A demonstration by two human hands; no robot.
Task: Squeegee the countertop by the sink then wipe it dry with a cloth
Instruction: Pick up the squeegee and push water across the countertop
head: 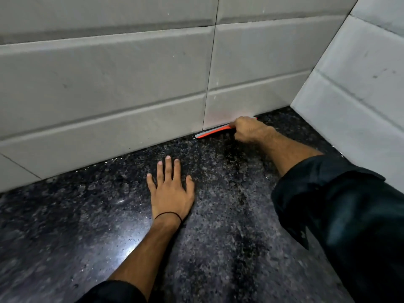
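Observation:
A dark speckled granite countertop (91,215) fills the lower part of the head view, shiny with wet glints. My right hand (249,130) grips an orange squeegee (215,131) with a grey blade; it lies along the foot of the back wall, near the corner. The hand hides the squeegee's handle. My left hand (171,191) rests flat on the countertop with its fingers spread, nearer to me and left of the squeegee. No cloth or sink is in view.
A white tiled back wall (109,84) rises right behind the countertop. A second tiled wall (358,84) closes the corner on the right. My dark right sleeve (341,206) covers the right side of the counter.

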